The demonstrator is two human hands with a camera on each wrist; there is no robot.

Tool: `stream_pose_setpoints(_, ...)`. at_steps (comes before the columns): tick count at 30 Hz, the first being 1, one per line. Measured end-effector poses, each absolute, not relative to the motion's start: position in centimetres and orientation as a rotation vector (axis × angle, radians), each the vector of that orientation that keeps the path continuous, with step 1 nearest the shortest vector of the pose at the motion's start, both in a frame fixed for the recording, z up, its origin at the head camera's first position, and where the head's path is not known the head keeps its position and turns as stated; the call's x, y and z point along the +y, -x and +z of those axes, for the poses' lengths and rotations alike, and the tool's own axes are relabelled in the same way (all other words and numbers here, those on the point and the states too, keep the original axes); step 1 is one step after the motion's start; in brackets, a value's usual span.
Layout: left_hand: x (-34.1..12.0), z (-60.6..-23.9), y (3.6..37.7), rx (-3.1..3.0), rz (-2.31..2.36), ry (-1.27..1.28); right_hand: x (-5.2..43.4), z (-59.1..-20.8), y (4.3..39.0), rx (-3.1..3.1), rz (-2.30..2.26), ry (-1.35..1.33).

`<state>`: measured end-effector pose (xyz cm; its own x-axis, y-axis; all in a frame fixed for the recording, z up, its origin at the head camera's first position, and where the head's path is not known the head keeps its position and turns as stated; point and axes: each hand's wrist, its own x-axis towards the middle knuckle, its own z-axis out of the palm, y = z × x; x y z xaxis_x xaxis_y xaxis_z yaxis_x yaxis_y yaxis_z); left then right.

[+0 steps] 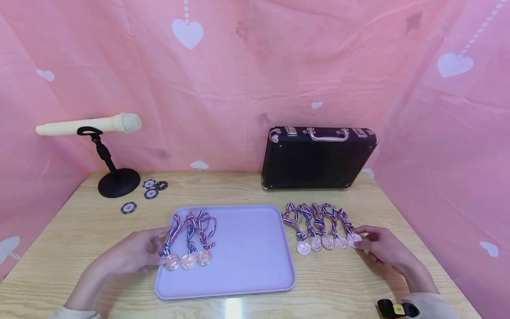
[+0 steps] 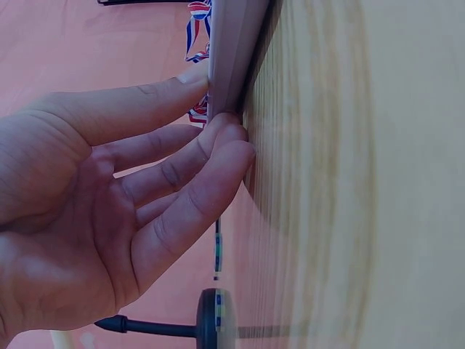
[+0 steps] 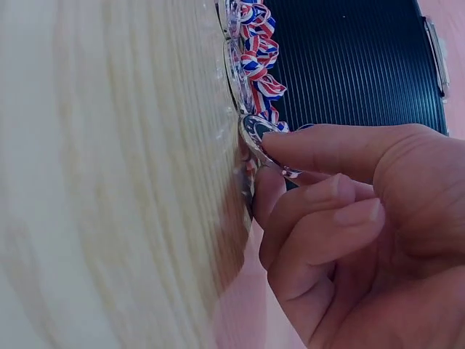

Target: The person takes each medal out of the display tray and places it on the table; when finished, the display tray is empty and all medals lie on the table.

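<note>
Three medals already lie on the tray; five medals wait on the counter. The right hand pinches the end medal, while the left hand, fingers relaxed, touches the tray's edge.

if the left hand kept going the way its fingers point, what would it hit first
Most likely the leftmost medal on the tray: the left hand already touches the tray edge, fingers pointing right, though depth is uncertain.

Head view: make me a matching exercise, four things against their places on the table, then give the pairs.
Things:
1. tray
2. case
3. microphone
4. chips

Places:
A. far left, on a black stand
B. table's middle, three medals on it
C. beside the stand's base
D. upright at the back, behind five medals

Pairs: 1-B, 2-D, 3-A, 4-C
</note>
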<state>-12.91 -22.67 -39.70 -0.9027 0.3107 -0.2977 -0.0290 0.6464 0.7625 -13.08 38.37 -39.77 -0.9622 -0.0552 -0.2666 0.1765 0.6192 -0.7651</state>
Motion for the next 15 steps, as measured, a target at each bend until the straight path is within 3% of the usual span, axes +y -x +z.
stream_pose_setpoints(15, -22.85, -39.81, 12.99, 2.464, 1.16, -0.25, 37.97, -39.36, 13.0, 2.679, -1.135, -0.154)
